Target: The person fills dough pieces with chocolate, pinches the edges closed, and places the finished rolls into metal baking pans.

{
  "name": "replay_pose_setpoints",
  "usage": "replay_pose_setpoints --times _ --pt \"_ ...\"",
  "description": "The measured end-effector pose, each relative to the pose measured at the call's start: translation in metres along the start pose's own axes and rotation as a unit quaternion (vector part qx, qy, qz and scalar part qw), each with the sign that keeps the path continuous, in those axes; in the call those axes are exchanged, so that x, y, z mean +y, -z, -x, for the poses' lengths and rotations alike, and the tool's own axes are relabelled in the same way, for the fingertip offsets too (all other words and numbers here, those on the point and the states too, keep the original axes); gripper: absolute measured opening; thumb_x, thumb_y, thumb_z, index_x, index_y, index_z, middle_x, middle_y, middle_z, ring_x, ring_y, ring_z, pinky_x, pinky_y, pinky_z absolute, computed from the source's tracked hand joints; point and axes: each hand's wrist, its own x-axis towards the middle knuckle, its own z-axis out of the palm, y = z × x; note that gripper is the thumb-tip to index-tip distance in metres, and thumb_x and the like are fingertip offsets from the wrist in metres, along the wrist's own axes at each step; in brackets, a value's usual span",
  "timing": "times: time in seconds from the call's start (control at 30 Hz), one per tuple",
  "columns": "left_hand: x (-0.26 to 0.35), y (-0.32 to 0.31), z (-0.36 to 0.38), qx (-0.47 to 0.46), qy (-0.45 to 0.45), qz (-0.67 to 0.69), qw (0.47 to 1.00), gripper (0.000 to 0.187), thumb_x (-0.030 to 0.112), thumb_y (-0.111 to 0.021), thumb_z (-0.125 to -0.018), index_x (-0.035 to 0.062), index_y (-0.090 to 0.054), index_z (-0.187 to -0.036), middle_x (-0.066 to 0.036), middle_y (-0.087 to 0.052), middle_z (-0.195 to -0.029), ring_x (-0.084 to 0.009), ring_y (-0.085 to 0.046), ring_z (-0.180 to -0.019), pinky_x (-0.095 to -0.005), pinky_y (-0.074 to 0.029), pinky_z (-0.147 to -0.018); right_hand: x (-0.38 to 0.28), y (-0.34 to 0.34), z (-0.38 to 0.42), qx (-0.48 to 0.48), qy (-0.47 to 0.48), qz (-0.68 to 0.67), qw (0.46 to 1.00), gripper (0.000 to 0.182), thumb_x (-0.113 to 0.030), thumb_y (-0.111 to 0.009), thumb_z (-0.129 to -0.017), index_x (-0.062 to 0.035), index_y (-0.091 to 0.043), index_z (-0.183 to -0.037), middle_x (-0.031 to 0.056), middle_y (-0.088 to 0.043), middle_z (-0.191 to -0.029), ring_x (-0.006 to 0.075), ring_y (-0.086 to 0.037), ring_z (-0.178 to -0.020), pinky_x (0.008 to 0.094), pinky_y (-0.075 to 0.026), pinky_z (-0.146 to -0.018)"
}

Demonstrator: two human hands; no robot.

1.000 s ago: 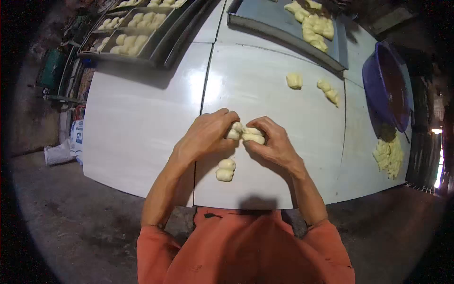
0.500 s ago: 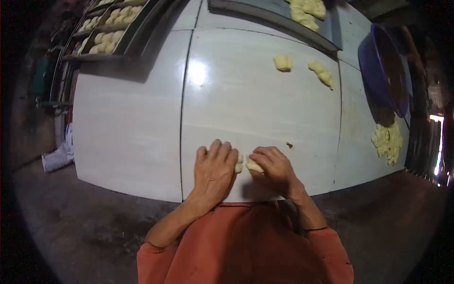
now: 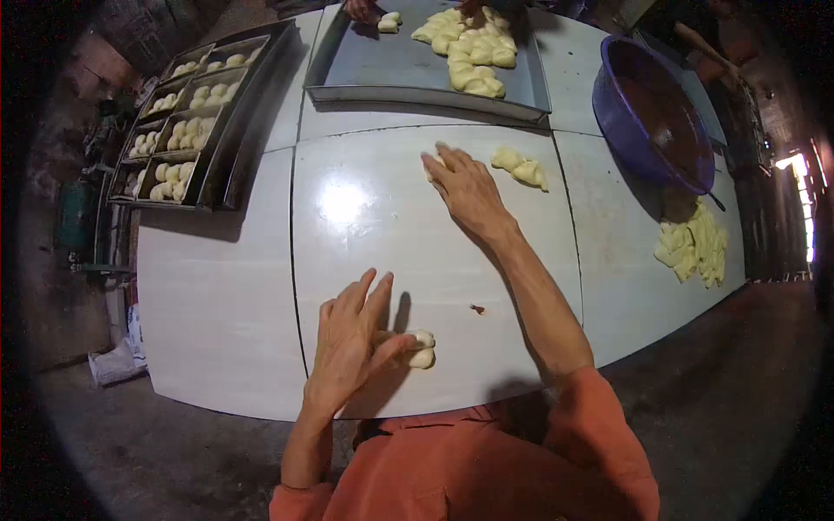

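Note:
My left hand [image 3: 346, 343] hovers low over the front of the table with its fingers spread. Its thumb reaches to a small two-lobed piece of pale dough [image 3: 422, 357] lying on the tabletop. Stretched forward, my right hand [image 3: 469, 193] lies palm down with extended fingers over a lump of dough, of which only a sliver [image 3: 427, 174] shows by the fingertips. Just right of that hand lies a short twisted piece of yellow dough [image 3: 519, 167].
A metal tray [image 3: 391, 82] with shaped dough [image 3: 478, 52] stands at the back, where another person's hand [image 3: 361, 9] shows. Divided pans [image 3: 208, 130] of dough balls are at left. A purple basin [image 3: 621, 117] and a dough mass [image 3: 693, 245] sit at right.
My right hand has left the front edge and reached forward to the dough lump. My left hand has lifted and spread its fingers. The view has tilted up, showing more of the tray.

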Motion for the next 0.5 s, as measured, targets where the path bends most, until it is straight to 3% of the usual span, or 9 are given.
replay_pose_setpoints --times 0.07,0.1,0.13,0.2,0.27,0.33,0.4,0.43,0.5 --pt "0.002 -0.003 -0.016 0.047 0.021 0.083 0.995 0.083 0.045 -0.079 -0.082 0.0081 -0.046 -0.148 -0.023 -0.048 -0.147 -0.0393 -0.050 -0.132 -0.0457 -0.042 -0.105 0.012 0.005 -0.008 -0.046 -0.036 -0.071 0.996 0.037 -0.015 -0.067 -0.090 -0.0018 -0.061 -0.124 0.0219 -0.062 -0.123 0.0319 -0.060 -0.114 0.0426 -0.051 -0.092" --pt "-0.003 -0.013 -0.024 0.125 -0.023 0.089 0.988 0.078 0.040 -0.081 -0.082 0.0073 -0.049 -0.146 -0.021 -0.056 -0.140 -0.0356 -0.057 -0.124 -0.0401 -0.051 -0.094 0.014 0.008 -0.008 -0.098 -0.071 -0.140 0.983 0.034 -0.015 -0.066 -0.090 -0.0004 -0.062 -0.121 0.0205 -0.065 -0.118 0.0294 -0.064 -0.109 0.0396 -0.052 -0.088" --pt "0.005 -0.008 -0.032 0.127 -0.016 0.089 0.988 0.078 0.040 -0.081 -0.082 0.0073 -0.049 -0.146 -0.021 -0.056 -0.140 -0.0356 -0.057 -0.124 -0.0401 -0.051 -0.094 0.004 0.024 -0.010 -0.102 -0.066 -0.144 0.982 0.034 -0.015 -0.066 -0.090 -0.0004 -0.062 -0.121 0.0205 -0.065 -0.118 0.0294 -0.064 -0.109 0.0396 -0.052 -0.088" --pt "0.031 -0.004 -0.051 0.119 0.109 0.266 0.950 0.073 0.037 -0.081 -0.082 0.0034 -0.053 -0.140 -0.022 -0.061 -0.131 -0.0334 -0.064 -0.106 -0.0409 -0.054 -0.085 -0.014 0.056 0.000 -0.126 -0.295 -0.397 0.860 0.029 -0.015 -0.067 -0.091 0.0018 -0.062 -0.114 0.0149 -0.067 -0.105 0.0216 -0.068 -0.095 0.0336 -0.054 -0.080" --pt "0.043 -0.019 -0.069 0.137 0.140 0.332 0.923 0.072 0.037 -0.083 -0.081 0.0013 -0.056 -0.137 -0.020 -0.062 -0.129 -0.0272 -0.066 -0.102 -0.0374 -0.055 -0.080 -0.025 0.059 0.033 -0.086 -0.293 -0.484 0.820 0.035 -0.017 -0.068 -0.092 0.0005 -0.059 -0.121 0.0118 -0.065 -0.104 0.0158 -0.067 -0.090 0.0298 -0.055 -0.075" --pt "0.049 -0.046 -0.084 0.142 0.107 0.403 0.898 0.064 0.035 -0.083 -0.081 -0.0014 -0.061 -0.129 -0.016 -0.068 -0.115 -0.0212 -0.068 -0.092 -0.0325 -0.055 -0.072 -0.056 0.105 0.051 -0.057 -0.355 -0.678 0.641 0.042 -0.014 -0.069 -0.094 -0.0015 -0.053 -0.130 0.0077 -0.064 -0.104 0.0136 -0.065 -0.088 0.0254 -0.054 -0.076" --pt "0.068 -0.044 -0.085 0.026 0.189 0.542 0.819 0.051 0.029 -0.082 -0.084 -0.0019 -0.066 -0.121 -0.012 -0.072 -0.103 -0.0164 -0.068 -0.084 -0.0303 -0.055 -0.070 -0.060 0.117 0.074 -0.076 -0.404 -0.687 0.599 0.039 -0.014 -0.068 -0.095 -0.0048 -0.055 -0.131 0.0072 -0.063 -0.110 0.0145 -0.066 -0.094 0.0265 -0.056 -0.080" --pt "0.071 -0.057 -0.085 0.080 0.130 0.464 0.873 0.033 0.021 -0.076 -0.090 -0.0018 -0.070 -0.113 -0.007 -0.073 -0.091 -0.0122 -0.067 -0.080 -0.0280 -0.054 -0.071 -0.053 0.122 0.086 -0.092 -0.418 -0.690 0.584 0.035 -0.013 -0.069 -0.095 -0.0052 -0.058 -0.127 0.0061 -0.063 -0.109 0.0137 -0.066 -0.094 0.0263 -0.055 -0.082" --pt "0.080 -0.064 -0.082 0.062 0.119 0.498 0.857 0.029 0.020 -0.074 -0.092 -0.0018 -0.071 -0.111 -0.006 -0.073 -0.089 -0.0119 -0.067 -0.081 -0.0274 -0.054 -0.071 -0.040 0.127 0.107 -0.101 -0.433 -0.689 0.572 0.031 -0.013 -0.069 -0.094 -0.0057 -0.061 -0.123 0.0051 -0.064 -0.107 0.0130 -0.066 -0.095 0.0261 -0.054 -0.083"
